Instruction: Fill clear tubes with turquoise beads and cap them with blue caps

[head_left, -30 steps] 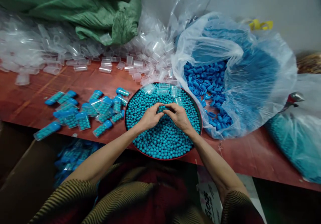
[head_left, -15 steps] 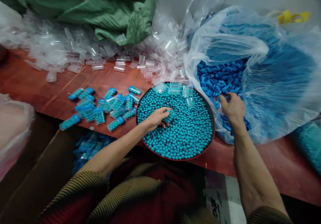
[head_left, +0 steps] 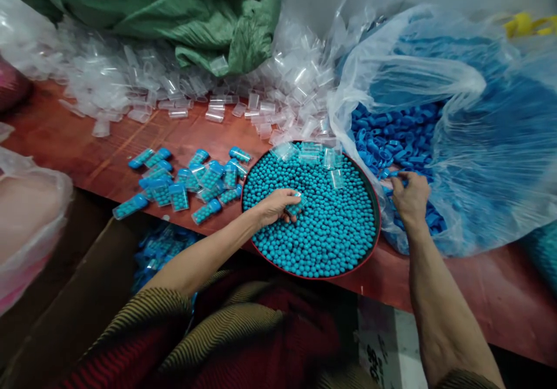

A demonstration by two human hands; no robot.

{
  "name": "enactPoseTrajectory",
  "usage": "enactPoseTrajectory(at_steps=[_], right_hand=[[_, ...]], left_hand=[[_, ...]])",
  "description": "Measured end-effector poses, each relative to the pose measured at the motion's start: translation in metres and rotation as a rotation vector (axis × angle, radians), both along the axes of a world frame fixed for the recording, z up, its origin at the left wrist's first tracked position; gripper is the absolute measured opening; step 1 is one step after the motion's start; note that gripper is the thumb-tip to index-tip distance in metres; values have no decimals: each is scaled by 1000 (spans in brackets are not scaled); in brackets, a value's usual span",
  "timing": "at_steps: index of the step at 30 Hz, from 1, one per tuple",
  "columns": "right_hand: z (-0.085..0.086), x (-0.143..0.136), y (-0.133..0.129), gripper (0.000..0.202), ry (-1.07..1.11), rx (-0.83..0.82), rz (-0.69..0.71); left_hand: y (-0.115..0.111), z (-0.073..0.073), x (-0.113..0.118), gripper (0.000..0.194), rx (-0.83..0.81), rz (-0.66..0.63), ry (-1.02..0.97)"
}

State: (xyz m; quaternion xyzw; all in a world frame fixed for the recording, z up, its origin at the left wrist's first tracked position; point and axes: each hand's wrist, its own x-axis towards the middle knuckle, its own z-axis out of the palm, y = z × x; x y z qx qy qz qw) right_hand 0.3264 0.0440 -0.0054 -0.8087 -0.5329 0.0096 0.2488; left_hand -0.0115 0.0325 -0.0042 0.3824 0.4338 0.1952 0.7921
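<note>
My left hand [head_left: 278, 208] is closed around a small clear plastic container [head_left: 296, 203] with turquoise beads in it, just over the round tray. The tray, with its red rim [head_left: 378, 226], is full of loose turquoise beads [head_left: 322, 232]. At the mouth of a translucent plastic bag [head_left: 348, 101], my right hand [head_left: 411, 200] has its fingers bent in a pinch at a blue cap [head_left: 384, 173]. Many more blue caps [head_left: 391, 128] lie inside that bag. A few clear empty containers [head_left: 333, 158] rest on the beads at the tray's far edge.
Several filled, blue-capped containers [head_left: 178, 196] lie left of the tray on the red table [head_left: 87, 159]. Behind are a heap of clear containers [head_left: 300, 81] and a green sack [head_left: 174, 11]. More filled containers [head_left: 163, 249] sit below the table edge; a pink-white bag [head_left: 30, 220] stands left.
The view has shifted a little, so the scene sits further right. My right hand has drawn back slightly from the caps, its fingers more bent. My left hand still holds the container over the beads.
</note>
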Motion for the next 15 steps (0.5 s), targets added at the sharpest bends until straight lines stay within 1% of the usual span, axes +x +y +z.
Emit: enactPoseTrajectory(at_steps=[3,4,5,6,9,11,15], right_hand=[[12,-27,-6,18,43,272,125],[14,-40,-9,20,84,315,169],[16,-54,-12,22,138,318,212],[17,-67,-15,23,197,302,265],[12,-98,-24,25,309,157,474],[6,-109,-29,28,313,59,578],[-7,-116,-37,53,246,-120,680]], left_hand=[[0,0,-1,11,9,4,-31],[-1,-1,-2,14,18,2,-51],[-1,-1,-2,18,26,-3,-73],[-2,-1,-2,23,32,-10,-96],[-3,-1,-2,32,43,-29,-136],[-4,-1,-3,33,57,-36,-156],[-6,-4,-2,39,95,-39,-171]])
